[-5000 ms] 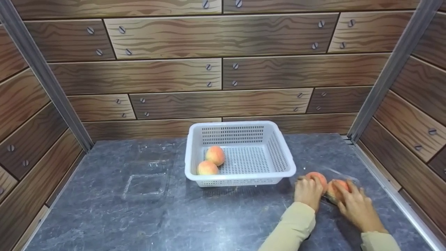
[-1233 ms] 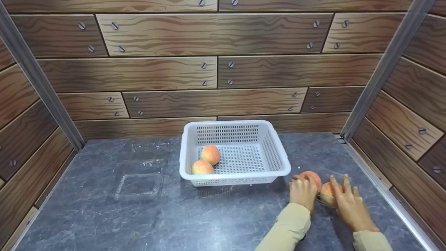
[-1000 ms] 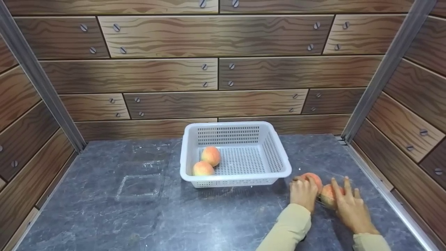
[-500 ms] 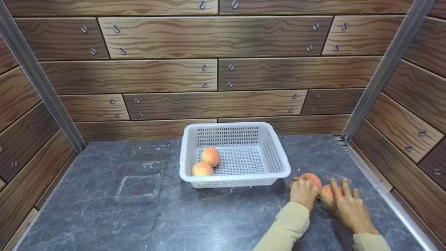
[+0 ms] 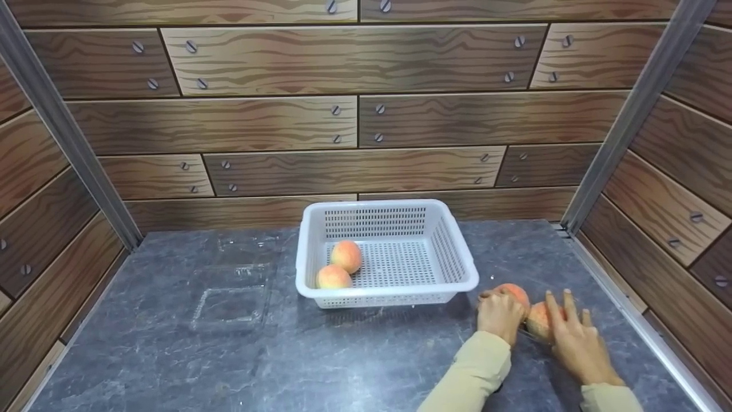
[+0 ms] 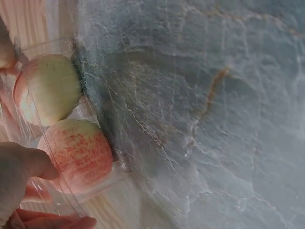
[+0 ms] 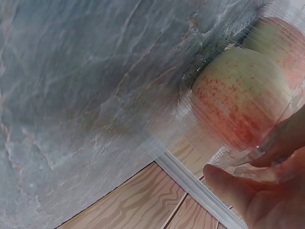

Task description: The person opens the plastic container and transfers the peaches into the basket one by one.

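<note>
A clear box (image 7: 221, 155) holding two peaches (image 5: 540, 321) sits near the tabletop's (image 5: 354, 355) right edge. The left hand (image 5: 501, 316) grips one end; the right hand (image 5: 580, 344) has fingers spread over the other. Uneven pressure could buckle the thin plastic.

Dark marbled tabletop (image 5: 320, 355), wood-plank back wall (image 5: 274, 125), grey metal post (image 5: 78, 143) in each back corner
</note>
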`<state>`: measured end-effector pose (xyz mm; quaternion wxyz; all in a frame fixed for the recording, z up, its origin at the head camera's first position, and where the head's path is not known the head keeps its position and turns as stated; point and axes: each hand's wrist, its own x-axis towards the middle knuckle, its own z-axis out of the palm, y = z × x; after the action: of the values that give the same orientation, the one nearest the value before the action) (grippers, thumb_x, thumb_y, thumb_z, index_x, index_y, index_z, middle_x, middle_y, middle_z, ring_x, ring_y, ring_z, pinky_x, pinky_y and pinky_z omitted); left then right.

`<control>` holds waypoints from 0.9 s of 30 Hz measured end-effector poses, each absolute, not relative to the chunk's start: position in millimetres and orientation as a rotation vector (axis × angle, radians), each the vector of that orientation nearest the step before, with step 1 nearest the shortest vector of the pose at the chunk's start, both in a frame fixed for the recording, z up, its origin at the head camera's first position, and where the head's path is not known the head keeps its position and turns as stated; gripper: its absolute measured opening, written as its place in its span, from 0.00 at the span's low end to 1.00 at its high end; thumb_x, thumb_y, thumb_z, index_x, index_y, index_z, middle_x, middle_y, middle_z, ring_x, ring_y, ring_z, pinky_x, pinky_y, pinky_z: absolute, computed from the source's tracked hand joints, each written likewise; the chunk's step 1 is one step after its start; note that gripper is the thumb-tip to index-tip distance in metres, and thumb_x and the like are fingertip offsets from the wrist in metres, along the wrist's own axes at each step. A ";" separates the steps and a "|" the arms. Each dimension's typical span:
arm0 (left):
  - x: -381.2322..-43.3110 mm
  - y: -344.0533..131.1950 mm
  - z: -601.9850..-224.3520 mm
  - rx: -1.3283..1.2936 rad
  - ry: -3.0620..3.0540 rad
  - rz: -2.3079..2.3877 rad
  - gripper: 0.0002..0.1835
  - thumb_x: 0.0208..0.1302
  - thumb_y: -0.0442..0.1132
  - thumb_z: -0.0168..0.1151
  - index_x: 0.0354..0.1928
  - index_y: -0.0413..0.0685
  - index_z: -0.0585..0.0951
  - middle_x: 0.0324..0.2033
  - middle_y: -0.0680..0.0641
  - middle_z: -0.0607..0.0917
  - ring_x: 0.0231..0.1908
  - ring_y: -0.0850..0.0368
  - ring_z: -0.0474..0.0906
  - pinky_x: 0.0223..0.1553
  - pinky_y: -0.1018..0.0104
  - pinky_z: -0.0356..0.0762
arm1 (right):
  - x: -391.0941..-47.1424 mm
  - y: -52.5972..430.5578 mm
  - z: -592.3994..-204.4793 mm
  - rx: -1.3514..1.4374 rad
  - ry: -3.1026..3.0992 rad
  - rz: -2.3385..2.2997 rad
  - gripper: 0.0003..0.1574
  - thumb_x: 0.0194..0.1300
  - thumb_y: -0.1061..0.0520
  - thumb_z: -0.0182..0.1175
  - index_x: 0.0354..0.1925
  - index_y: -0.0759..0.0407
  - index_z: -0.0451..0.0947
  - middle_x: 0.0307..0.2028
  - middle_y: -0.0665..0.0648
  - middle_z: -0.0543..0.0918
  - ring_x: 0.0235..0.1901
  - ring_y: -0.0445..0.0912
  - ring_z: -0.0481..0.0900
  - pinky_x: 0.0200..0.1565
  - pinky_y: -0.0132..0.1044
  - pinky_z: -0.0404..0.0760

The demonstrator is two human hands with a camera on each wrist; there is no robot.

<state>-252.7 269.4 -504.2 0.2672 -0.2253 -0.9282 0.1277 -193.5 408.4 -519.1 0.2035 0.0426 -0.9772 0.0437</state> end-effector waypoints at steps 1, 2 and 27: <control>-253.4 269.1 -504.7 -0.596 -2.496 0.332 0.15 0.65 0.52 0.64 0.49 0.58 0.87 0.40 0.52 0.87 0.37 0.56 0.84 0.24 0.72 0.78 | -193.4 408.6 -519.2 0.120 -2.723 0.124 0.55 0.40 0.76 0.71 0.68 0.74 0.61 0.63 0.89 0.61 0.47 0.91 0.66 0.32 0.75 0.78; -254.1 268.9 -505.4 -0.577 -2.487 0.314 0.15 0.64 0.52 0.64 0.49 0.57 0.87 0.38 0.52 0.87 0.35 0.57 0.84 0.23 0.73 0.77 | -193.1 408.7 -519.5 0.123 -2.715 0.123 0.56 0.39 0.76 0.71 0.68 0.74 0.61 0.63 0.89 0.61 0.46 0.91 0.67 0.33 0.75 0.78; -257.6 279.1 -507.6 -0.505 -2.558 0.391 0.18 0.74 0.48 0.51 0.60 0.62 0.83 0.40 0.52 0.88 0.36 0.54 0.83 0.25 0.63 0.75 | -197.0 407.7 -525.1 0.162 -2.629 0.128 0.57 0.35 0.78 0.71 0.67 0.76 0.61 0.63 0.89 0.62 0.43 0.91 0.68 0.30 0.75 0.77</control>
<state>-257.6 279.1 -507.6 0.2499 -0.1856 -0.9394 0.1436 -197.0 407.7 -525.1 0.2497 0.0594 -0.9654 0.0470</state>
